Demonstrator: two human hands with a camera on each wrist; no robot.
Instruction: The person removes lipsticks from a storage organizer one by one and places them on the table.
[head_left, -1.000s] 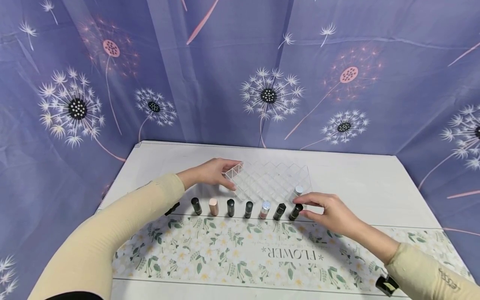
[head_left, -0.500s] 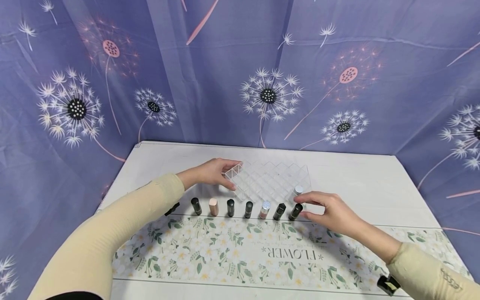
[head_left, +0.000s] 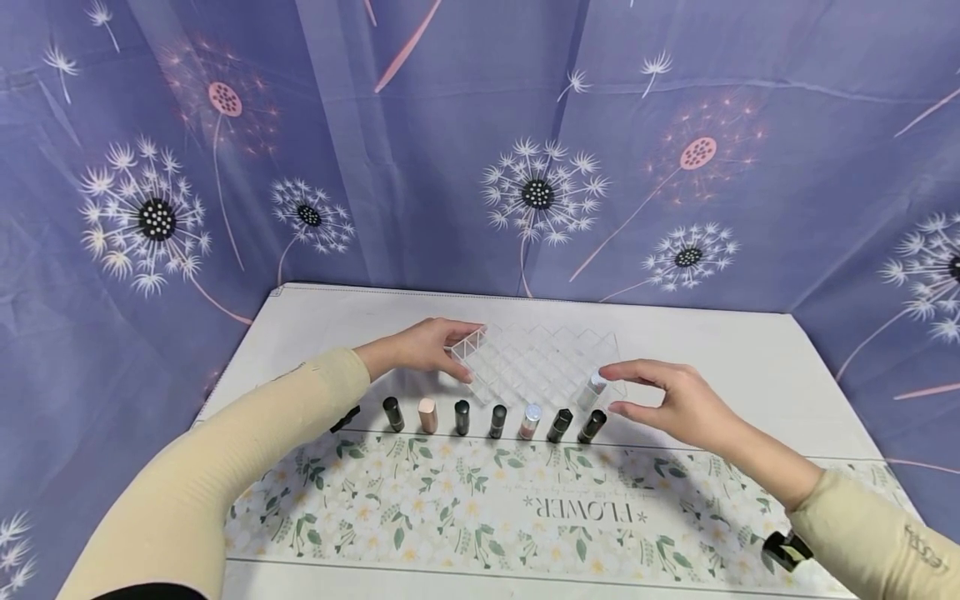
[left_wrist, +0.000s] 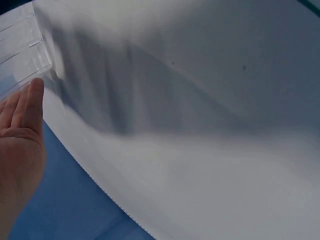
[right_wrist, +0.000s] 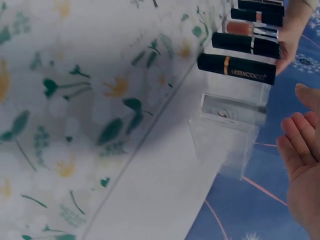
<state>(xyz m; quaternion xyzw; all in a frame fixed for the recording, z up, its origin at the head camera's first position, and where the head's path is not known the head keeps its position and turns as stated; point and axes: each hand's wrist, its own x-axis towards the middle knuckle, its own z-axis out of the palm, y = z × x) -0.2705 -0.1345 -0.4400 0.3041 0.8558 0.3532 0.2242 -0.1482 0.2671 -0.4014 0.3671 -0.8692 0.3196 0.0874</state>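
Observation:
My left hand (head_left: 427,343) holds the left end of a clear acrylic lipstick organizer (head_left: 525,358), thumb in front and fingers behind. Straight fingers lie against the organizer's edge (left_wrist: 25,55) in the left wrist view. One silver-capped lipstick (head_left: 595,386) stands in the organizer's front right corner compartment. Beside its cap hovers my right hand (head_left: 678,402), thumb and fingers apart. In the right wrist view that hand (right_wrist: 305,155) has loose fingers with nothing between them, and the silver-capped lipstick (right_wrist: 235,109) shows through the clear wall.
In front of the organizer stands a row of lipsticks: several black ones, including one at the right end (head_left: 592,427), a rose-gold one (head_left: 427,415) and another silver-capped one (head_left: 529,422). A floral mat strip (head_left: 450,500) crosses the white table; a dandelion-print curtain (head_left: 450,167) hangs behind.
My right hand has drawn back a little up and to the right, uncovering more of the silver-capped lipstick in the corner compartment. The left hand and the organizer have stayed put.

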